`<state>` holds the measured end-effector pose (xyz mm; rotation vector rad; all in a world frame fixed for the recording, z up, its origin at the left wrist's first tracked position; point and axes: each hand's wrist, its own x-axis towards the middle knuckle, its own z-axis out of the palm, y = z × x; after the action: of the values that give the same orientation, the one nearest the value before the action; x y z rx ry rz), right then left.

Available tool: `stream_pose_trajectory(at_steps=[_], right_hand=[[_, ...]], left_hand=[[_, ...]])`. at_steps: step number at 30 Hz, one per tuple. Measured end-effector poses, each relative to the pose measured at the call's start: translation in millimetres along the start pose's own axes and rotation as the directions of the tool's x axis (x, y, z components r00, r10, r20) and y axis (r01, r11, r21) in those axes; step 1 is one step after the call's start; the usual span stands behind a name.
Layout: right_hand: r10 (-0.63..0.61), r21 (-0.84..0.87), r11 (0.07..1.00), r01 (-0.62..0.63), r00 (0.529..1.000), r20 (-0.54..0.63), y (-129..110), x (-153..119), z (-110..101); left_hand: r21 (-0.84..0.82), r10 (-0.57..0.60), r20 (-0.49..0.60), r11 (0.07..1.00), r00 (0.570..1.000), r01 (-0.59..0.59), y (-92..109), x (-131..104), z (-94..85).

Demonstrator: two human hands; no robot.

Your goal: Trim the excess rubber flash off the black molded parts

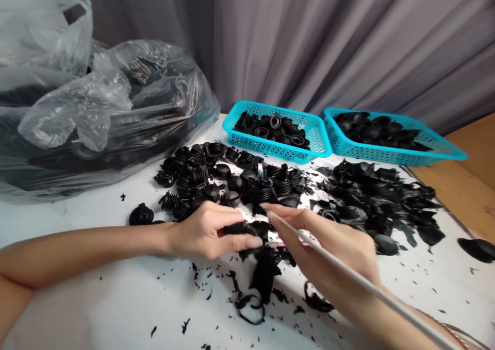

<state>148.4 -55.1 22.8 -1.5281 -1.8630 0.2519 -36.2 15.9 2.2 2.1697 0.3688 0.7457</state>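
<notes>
My left hand is closed on a black rubber part, its thumb stretched along the near side. To its right, my right hand pinches a long thin grey-white tool, whose shaft runs down to the lower right corner. The tool's working end is hidden among the fingers and dark pieces. Between and just below both hands lie black scraps and a thin curled black strip on the white table.
Ribbed black parts are heaped beyond my hands, with another pile at the right. Two blue baskets of black parts stand behind. A large clear plastic bag fills the back left. Grey curtains hang behind.
</notes>
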Motion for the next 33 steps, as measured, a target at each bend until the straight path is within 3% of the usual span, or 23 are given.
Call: stream_pose_trajectory(at_steps=[2,3,6,8,12,20,24,27,29,31,33], right_hand=[[0.045,-0.034,0.998,-0.045,0.999,0.003,7.3,4.6,-0.2],[0.057,-0.022,0.998,-0.056,0.998,0.02,10.1,6.6,-1.5],[0.033,0.084,0.996,-0.036,0.999,0.029,12.2,10.2,-8.9],[0.02,0.176,0.984,-0.021,1.0,0.009,9.0,10.6,-14.5],[-0.015,0.299,0.954,0.008,1.0,0.02,1.1,9.5,-20.5],[-0.025,0.339,0.941,0.001,0.998,0.065,2.8,7.3,-19.4],[0.02,0.292,0.956,-0.04,0.997,0.073,2.4,10.9,-25.9],[0.039,0.184,0.982,-0.053,0.996,0.074,9.1,9.6,-35.7],[0.015,0.043,0.999,-0.019,0.996,0.084,21.4,2.4,-43.9],[-0.021,-0.164,0.986,0.03,0.998,0.057,39.0,-10.4,-53.2],[-0.071,-0.324,0.938,0.125,0.982,0.175,57.7,-27.5,-63.3]], left_hand=[[-0.081,-0.051,0.042,0.995,0.998,0.054,3.6,0.3,-1.3],[-0.148,-0.13,0.066,0.979,0.989,0.138,4.9,0.2,-2.1],[-0.381,-0.394,0.185,0.816,0.9,0.435,4.7,-1.0,-4.4],[-0.483,-0.438,0.236,0.722,0.867,0.496,2.2,-1.8,-5.2],[-0.529,-0.425,0.229,0.701,0.876,0.478,-0.6,-1.1,-5.6],[-0.522,-0.422,0.256,0.697,0.87,0.492,2.4,1.6,-6.8],[-0.628,-0.373,0.301,0.615,0.878,0.476,-1.3,2.9,-8.5],[-0.711,-0.355,0.329,0.516,0.875,0.477,-0.5,11.4,-14.9],[-0.725,-0.36,0.32,0.503,0.876,0.471,2.8,22.1,-22.2],[-0.688,-0.371,0.258,0.577,0.892,0.44,7.2,36.6,-31.0],[-0.59,-0.348,0.126,0.727,0.929,0.352,11.1,54.7,-40.1]])
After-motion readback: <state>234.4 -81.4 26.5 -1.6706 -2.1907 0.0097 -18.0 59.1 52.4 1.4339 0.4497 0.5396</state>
